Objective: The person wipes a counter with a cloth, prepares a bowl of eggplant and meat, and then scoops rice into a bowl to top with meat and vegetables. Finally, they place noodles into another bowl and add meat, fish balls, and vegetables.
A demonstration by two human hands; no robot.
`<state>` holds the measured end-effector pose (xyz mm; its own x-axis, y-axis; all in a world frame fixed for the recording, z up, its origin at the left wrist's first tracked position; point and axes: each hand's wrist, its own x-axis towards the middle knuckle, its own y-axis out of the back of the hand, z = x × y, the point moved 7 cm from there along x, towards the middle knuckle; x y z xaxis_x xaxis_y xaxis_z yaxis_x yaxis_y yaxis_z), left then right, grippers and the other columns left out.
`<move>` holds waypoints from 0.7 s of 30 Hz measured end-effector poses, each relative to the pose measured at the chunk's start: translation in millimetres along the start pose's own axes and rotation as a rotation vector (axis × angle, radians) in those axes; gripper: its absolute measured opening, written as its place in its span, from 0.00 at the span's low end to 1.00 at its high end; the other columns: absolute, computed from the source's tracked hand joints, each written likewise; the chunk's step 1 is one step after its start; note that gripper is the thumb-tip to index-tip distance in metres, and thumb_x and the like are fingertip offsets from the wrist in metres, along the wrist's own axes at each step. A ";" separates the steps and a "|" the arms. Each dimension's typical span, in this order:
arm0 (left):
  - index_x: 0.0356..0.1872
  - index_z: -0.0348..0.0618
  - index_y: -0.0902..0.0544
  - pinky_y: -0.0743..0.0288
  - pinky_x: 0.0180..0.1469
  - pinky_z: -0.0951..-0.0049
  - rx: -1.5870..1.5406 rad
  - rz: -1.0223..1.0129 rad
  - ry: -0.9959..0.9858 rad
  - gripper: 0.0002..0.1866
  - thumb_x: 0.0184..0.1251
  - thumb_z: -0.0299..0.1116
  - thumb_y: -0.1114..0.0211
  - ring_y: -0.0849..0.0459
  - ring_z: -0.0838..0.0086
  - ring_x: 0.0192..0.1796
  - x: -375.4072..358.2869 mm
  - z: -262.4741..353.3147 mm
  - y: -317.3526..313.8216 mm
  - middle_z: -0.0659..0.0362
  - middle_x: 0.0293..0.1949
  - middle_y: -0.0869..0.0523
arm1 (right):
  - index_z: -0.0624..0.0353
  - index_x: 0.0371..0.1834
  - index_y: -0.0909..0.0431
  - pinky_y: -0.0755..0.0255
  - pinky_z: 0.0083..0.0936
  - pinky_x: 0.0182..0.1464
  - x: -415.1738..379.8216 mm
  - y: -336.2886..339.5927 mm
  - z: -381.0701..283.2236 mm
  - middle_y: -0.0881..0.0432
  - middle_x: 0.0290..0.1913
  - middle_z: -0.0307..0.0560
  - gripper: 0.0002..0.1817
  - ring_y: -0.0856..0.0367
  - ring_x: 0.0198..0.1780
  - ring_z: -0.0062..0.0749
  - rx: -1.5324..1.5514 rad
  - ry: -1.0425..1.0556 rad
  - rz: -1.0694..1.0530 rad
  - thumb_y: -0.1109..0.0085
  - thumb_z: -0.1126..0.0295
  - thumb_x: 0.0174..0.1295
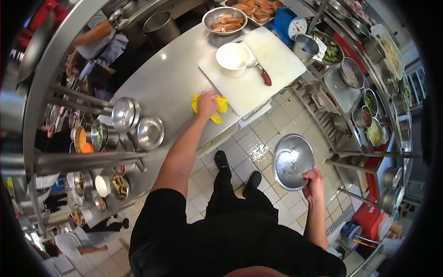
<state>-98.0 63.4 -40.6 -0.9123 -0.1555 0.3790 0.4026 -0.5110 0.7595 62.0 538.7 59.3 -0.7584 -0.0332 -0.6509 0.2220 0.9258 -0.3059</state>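
Observation:
My left hand [207, 105] is closed on a crumpled yellow cloth [222, 103], pressing it to the steel counter [161, 83] beside the cutting board. In my right hand [314, 183] is a metal mixing bowl [291, 157], gripped by its rim and held over the floor; a few small bits show inside it. On the white cutting board [277, 55] stand a white tub [230, 59] and, beside it, a knife with a red-brown handle [266, 77]. The tub hides part of the blade.
A bowl of meat strips [224, 22] and a dial scale [295, 27] stand at the counter's far end. Stacked metal bowls [124, 114] sit left. Shelving with food containers [369, 117] lines the right. Another person [94, 39] works at the upper left.

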 end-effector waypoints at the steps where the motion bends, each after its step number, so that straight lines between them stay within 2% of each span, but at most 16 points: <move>1: 0.28 0.40 0.16 0.27 0.44 0.58 -0.023 0.100 0.044 0.12 0.41 0.21 0.45 0.21 0.53 0.39 -7.7 -3.0 18.4 0.50 0.31 0.17 | 0.61 0.45 0.27 0.29 0.18 0.21 0.4 -0.8 -3.0 0.22 0.29 0.40 0.18 0.26 0.22 0.21 -0.023 -0.010 -0.061 0.52 0.84 0.49; 2: 0.28 0.40 0.16 0.27 0.44 0.58 -0.051 0.201 0.084 0.12 0.41 0.21 0.45 0.21 0.52 0.39 -14.0 -7.2 34.6 0.50 0.32 0.17 | 0.61 0.44 0.27 0.30 0.17 0.19 -1.5 1.1 -6.0 0.23 0.28 0.40 0.17 0.27 0.20 0.21 -0.037 -0.002 -0.068 0.52 0.83 0.50; 4: 0.36 0.41 0.17 0.28 0.49 0.60 0.111 0.223 0.273 0.15 0.45 0.22 0.46 0.21 0.53 0.44 -42.0 -29.5 78.2 0.51 0.38 0.16 | 0.61 0.43 0.27 0.33 0.16 0.15 -11.4 -11.4 -18.6 0.23 0.27 0.39 0.15 0.30 0.16 0.20 -0.065 0.025 -0.078 0.52 0.83 0.52; 5: 0.40 0.42 0.17 0.28 0.52 0.61 0.188 0.236 0.372 0.17 0.48 0.23 0.46 0.20 0.53 0.47 -55.7 -36.5 91.5 0.51 0.41 0.15 | 0.62 0.46 0.28 0.28 0.19 0.15 -11.0 -6.7 -16.5 0.22 0.29 0.42 0.14 0.26 0.17 0.23 -0.034 0.028 -0.083 0.51 0.81 0.55; 8: 0.47 0.43 0.18 0.35 0.61 0.59 0.636 0.471 0.261 0.20 0.50 0.26 0.45 0.21 0.56 0.54 -87.5 -50.0 72.0 0.52 0.49 0.16 | 0.64 0.49 0.30 0.24 0.21 0.16 -22.5 -23.6 -25.5 0.21 0.30 0.45 0.14 0.22 0.19 0.26 -0.055 -0.010 -0.180 0.51 0.79 0.58; 9: 0.50 0.43 0.18 0.41 0.66 0.58 0.635 0.414 0.290 0.22 0.51 0.28 0.44 0.23 0.58 0.58 -76.9 -45.2 62.7 0.52 0.53 0.18 | 0.65 0.51 0.32 0.21 0.23 0.17 -19.4 -25.8 -22.6 0.21 0.33 0.48 0.15 0.19 0.21 0.30 -0.052 -0.027 -0.214 0.51 0.78 0.61; 11: 0.47 0.44 0.17 0.37 0.64 0.59 0.303 0.407 0.212 0.20 0.50 0.27 0.44 0.21 0.59 0.56 -50.6 -54.0 23.9 0.53 0.50 0.16 | 0.66 0.52 0.33 0.22 0.23 0.15 -12.8 -54.3 -24.7 0.20 0.33 0.50 0.16 0.20 0.18 0.32 -0.117 -0.036 -0.212 0.51 0.77 0.61; 13: 0.40 0.44 0.15 0.32 0.56 0.57 0.104 0.342 0.164 0.15 0.51 0.28 0.43 0.19 0.58 0.48 -34.6 -49.4 -15.9 0.54 0.42 0.14 | 0.67 0.53 0.34 0.23 0.23 0.14 1.1 -103.1 -33.3 0.20 0.34 0.50 0.17 0.20 0.17 0.33 -0.199 -0.043 -0.262 0.50 0.76 0.61; 15: 0.33 0.43 0.14 0.29 0.49 0.56 0.039 0.229 0.012 0.10 0.51 0.29 0.42 0.18 0.56 0.40 -28.1 -3.2 -26.3 0.55 0.32 0.15 | 0.67 0.55 0.35 0.22 0.22 0.15 26.1 -163.6 -31.5 0.20 0.35 0.50 0.19 0.21 0.17 0.32 -0.215 -0.038 -0.343 0.50 0.75 0.61; 16: 0.31 0.43 0.16 0.30 0.45 0.55 0.007 0.032 0.036 0.08 0.53 0.32 0.41 0.20 0.53 0.37 -32.1 3.9 -37.4 0.54 0.29 0.17 | 0.66 0.57 0.36 0.22 0.22 0.16 42.5 -201.6 -26.4 0.20 0.35 0.51 0.20 0.21 0.16 0.31 -0.221 -0.035 -0.432 0.50 0.76 0.61; 17: 0.33 0.43 0.15 0.30 0.49 0.56 -0.150 -0.064 0.238 0.09 0.53 0.32 0.40 0.21 0.52 0.42 -45.7 2.5 -40.1 0.52 0.33 0.16 | 0.66 0.58 0.37 0.22 0.21 0.16 59.1 -239.8 -18.0 0.20 0.36 0.51 0.21 0.21 0.16 0.31 -0.230 -0.037 -0.520 0.51 0.76 0.60; 18: 0.35 0.46 0.14 0.30 0.53 0.58 -0.129 0.062 0.124 0.11 0.51 0.29 0.41 0.22 0.54 0.47 -62.4 15.5 -44.0 0.51 0.37 0.15 | 0.65 0.61 0.38 0.20 0.20 0.18 73.0 -279.2 -8.3 0.20 0.37 0.50 0.24 0.20 0.19 0.30 -0.284 -0.057 -0.622 0.52 0.76 0.60; 19: 0.37 0.48 0.14 0.31 0.58 0.59 -0.101 0.192 0.016 0.13 0.50 0.27 0.41 0.24 0.55 0.52 -83.0 20.6 -41.9 0.51 0.40 0.15 | 0.67 0.56 0.37 0.18 0.22 0.20 88.6 -322.1 7.7 0.25 0.37 0.49 0.20 0.22 0.20 0.30 -0.227 -0.082 -0.701 0.52 0.77 0.60; 21: 0.34 0.49 0.14 0.30 0.57 0.60 -0.187 -0.174 -0.125 0.14 0.46 0.25 0.42 0.22 0.58 0.51 -114.4 22.8 -19.2 0.53 0.41 0.15 | 0.63 0.48 0.36 0.18 0.23 0.21 132.4 -385.9 48.2 0.25 0.35 0.49 0.13 0.22 0.23 0.28 -0.272 -0.164 -0.712 0.51 0.77 0.60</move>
<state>0.3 110.3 -86.5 -0.9454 0.0478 0.3223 0.2089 -0.6701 0.7122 -94.6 158.9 57.7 -0.5572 -0.6898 -0.4624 -0.4584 0.7198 -0.5213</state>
